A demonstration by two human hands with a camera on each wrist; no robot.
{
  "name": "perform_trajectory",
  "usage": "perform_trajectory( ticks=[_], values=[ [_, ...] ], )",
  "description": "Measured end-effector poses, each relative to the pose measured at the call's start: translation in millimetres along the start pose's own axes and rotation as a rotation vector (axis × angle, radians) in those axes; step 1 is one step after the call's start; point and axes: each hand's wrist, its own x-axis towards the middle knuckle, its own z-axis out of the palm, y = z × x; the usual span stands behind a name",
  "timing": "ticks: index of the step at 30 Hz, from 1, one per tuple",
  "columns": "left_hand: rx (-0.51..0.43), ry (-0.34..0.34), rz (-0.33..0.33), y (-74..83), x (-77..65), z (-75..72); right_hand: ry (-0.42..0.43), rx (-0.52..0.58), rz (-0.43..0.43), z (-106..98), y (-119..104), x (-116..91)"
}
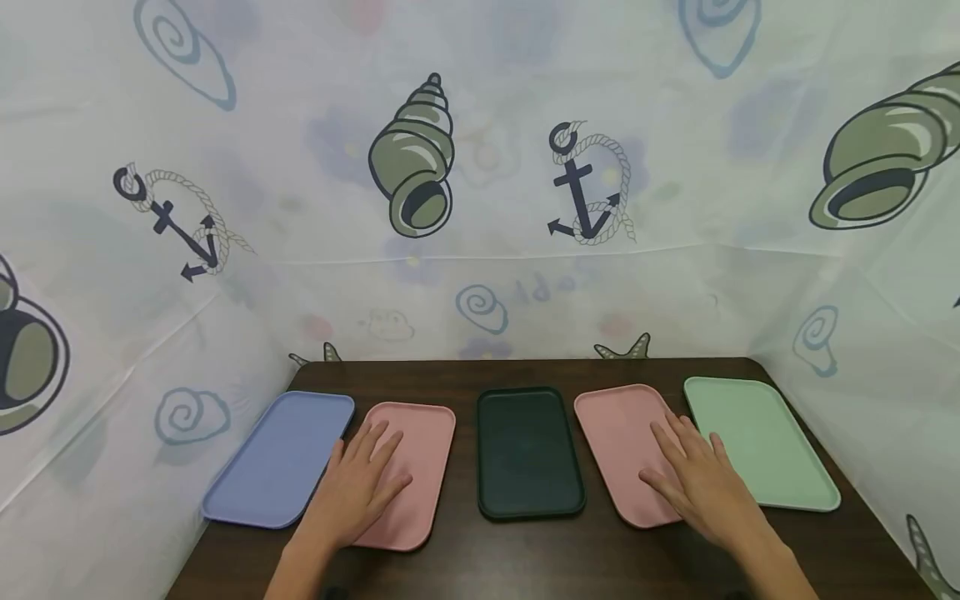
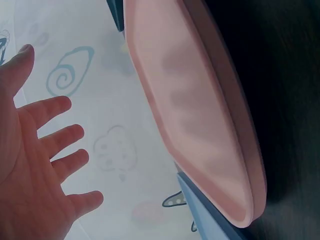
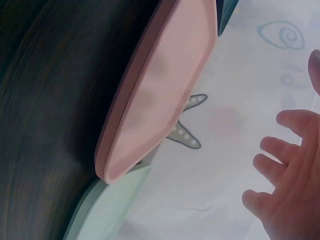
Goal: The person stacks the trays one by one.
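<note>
My left hand (image 1: pixel 358 492), fingers spread and holding nothing, hovers over the left pink tray (image 1: pixel 420 467). My right hand (image 1: pixel 701 483) is likewise spread above the right pink tray (image 1: pixel 618 450), its wrist toward the front right. Both wrist views show the palms apart from the trays, with faint finger shadows on the pink surfaces. Between the two pink trays lies a dark green tray (image 1: pixel 528 454). A blue tray (image 1: pixel 281 458) is left of my left hand, and a light green tray (image 1: pixel 761 442) lies to the right of my right hand.
The trays lie in a row on a dark wooden table (image 1: pixel 517 562). A white cloth (image 1: pixel 495 200) printed with shells, anchors and starfish stands behind the table and along both sides.
</note>
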Motion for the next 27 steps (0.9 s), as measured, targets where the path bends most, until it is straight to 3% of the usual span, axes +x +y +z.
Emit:
perform_trajectory(
  ticks=[5,9,12,16,22,27],
  values=[
    [-0.012,-0.012,0.006,3.2,2.6,4.4,0.018,0.068,0.034,2,-3,5],
    [-0.032,0.044,0.042,10.8,6.9,11.3,0.032,0.181,0.104,6,-13,9],
    [-0.058,0.114,0.047,22.3,10.5,16.2,0.062,0.254,0.155,12,-22,14],
    [-0.069,0.145,-0.015,45.8,12.7,23.4,0.059,0.321,0.218,26,-34,21],
    [-0.224,0.009,-0.169,80.6,16.3,35.4,-0.084,0.392,0.295,51,-50,29],
    [-0.309,-0.12,-0.257,94.2,21.3,46.7,-0.15,0.449,0.336,69,-61,32]
  ],
)
